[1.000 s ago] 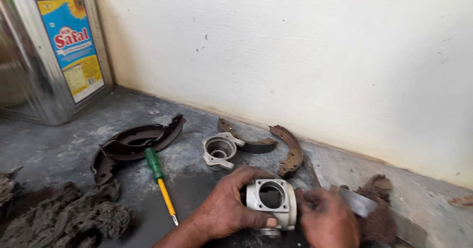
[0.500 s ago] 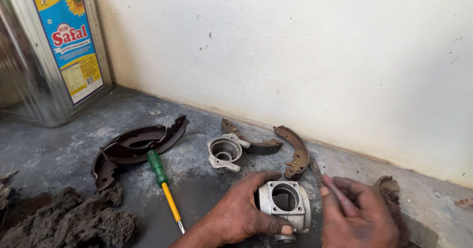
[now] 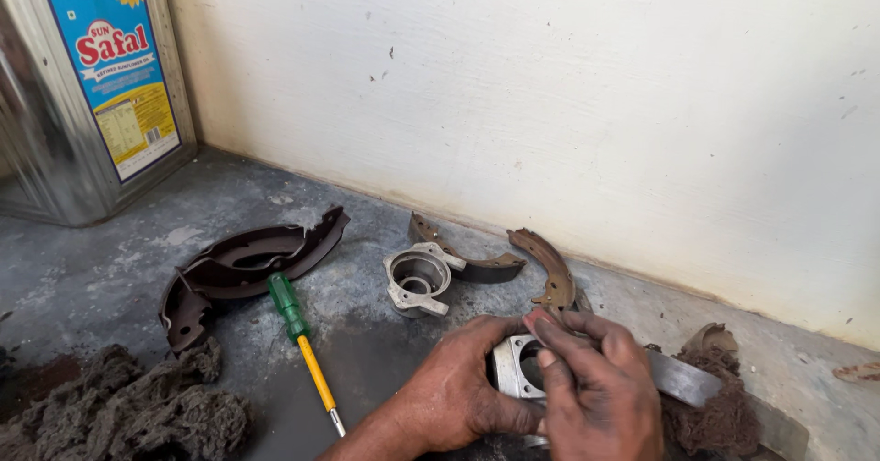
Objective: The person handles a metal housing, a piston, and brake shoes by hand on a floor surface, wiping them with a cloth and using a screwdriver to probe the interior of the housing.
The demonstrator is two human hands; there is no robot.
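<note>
Our left hand (image 3: 463, 397) grips a grey metal housing (image 3: 513, 369) low on the concrete floor (image 3: 367, 333), near the wall. Our right hand (image 3: 596, 392) lies over its round opening, fingers clasping a flat metal blade (image 3: 683, 378). A second housing (image 3: 417, 279), 2 brown brake shoes (image 3: 541, 264) and a green-handled screwdriver (image 3: 298, 328) lie nearby.
</note>
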